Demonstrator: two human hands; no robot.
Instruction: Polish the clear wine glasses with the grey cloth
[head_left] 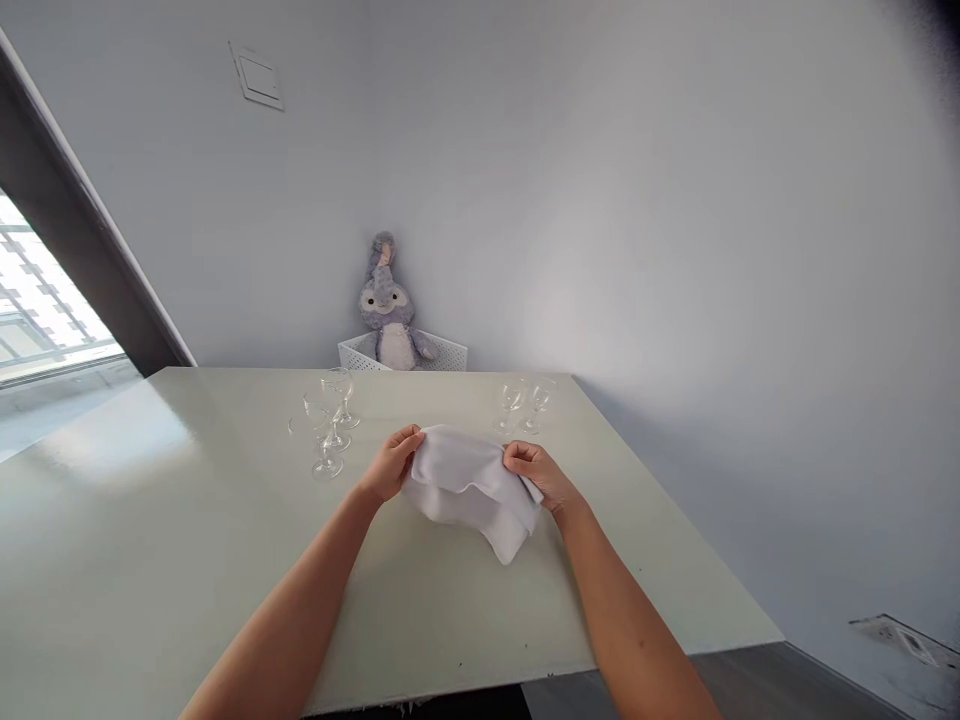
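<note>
A white cloth is stretched between my two hands above the table, folded over with its lower corner hanging down. My left hand pinches its upper left edge, and my right hand grips it on the right side. To the left of the cloth stand several clear stemmed glasses, grouped close together. Two more stemmed glasses stand side by side behind my right hand. Neither hand touches any glass.
The pale table reaches back to the walls. Behind its far edge, a grey plush toy sits in a white perforated basket. A window is at the left, and the table's right edge slants along the wall.
</note>
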